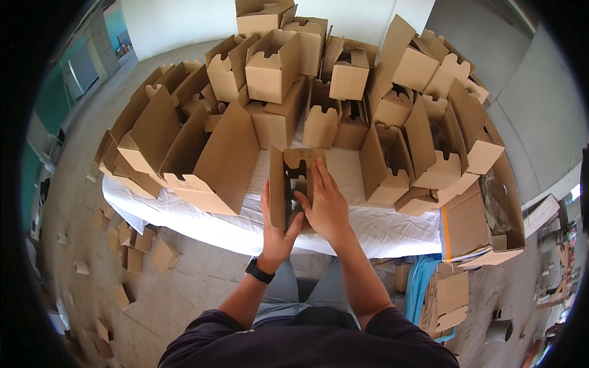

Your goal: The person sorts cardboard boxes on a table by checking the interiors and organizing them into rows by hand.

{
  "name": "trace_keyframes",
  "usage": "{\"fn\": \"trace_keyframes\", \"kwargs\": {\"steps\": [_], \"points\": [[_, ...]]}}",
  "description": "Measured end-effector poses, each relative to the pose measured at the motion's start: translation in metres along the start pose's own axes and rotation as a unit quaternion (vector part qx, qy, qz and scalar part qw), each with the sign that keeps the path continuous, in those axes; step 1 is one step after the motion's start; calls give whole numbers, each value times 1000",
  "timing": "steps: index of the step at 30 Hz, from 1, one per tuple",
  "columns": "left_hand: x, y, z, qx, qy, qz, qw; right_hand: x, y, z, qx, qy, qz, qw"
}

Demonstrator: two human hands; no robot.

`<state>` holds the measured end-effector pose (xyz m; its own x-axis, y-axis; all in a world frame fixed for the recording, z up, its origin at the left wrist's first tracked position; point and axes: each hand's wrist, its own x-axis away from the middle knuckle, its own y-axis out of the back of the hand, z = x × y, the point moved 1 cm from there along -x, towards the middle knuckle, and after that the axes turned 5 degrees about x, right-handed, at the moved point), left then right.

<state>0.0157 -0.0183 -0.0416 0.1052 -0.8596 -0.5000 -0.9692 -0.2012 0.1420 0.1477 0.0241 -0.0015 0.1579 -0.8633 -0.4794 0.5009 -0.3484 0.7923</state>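
Dark sleeves (205, 330), with an open carton (277, 187) held near the middle of the front edge of the table (380, 230).
The left hand (278, 239) grips its left wall, fingers mostly hidden; the right hand (328, 208) lays fingers nearly together along the right wall, thumb apart, beside a dark patch (296, 174), perhaps shadow.

Decent gap on the table (351, 172) just right of mid-frame, skinnier one left, small box (278, 184) plugging the space between. Stacked boxes (265, 83) wall off the top, a big open box (230, 156) hogs center-left, more boxes (386, 188) crowd the right.
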Motion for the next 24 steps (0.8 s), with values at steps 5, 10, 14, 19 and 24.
{"fn": "trace_keyframes", "kwargs": {"steps": [5,10,14,19,24], "points": [[-14,11,-20,-111,-123,29,986,-1,3,4,-16,-11,3,1000],[-28,21,-31,-140,-131,170,967,0,2,2,-13,-12,-1,1000],[-26,20,-35,-100,-106,185,972,0,4,2,-25,-15,3,1000],[-17,17,-30,-130,-98,188,969,1,6,2,-34,-18,13,999],[-26,10,-38,-205,-103,225,947,0,2,-7,-15,-18,8,1000]]}}
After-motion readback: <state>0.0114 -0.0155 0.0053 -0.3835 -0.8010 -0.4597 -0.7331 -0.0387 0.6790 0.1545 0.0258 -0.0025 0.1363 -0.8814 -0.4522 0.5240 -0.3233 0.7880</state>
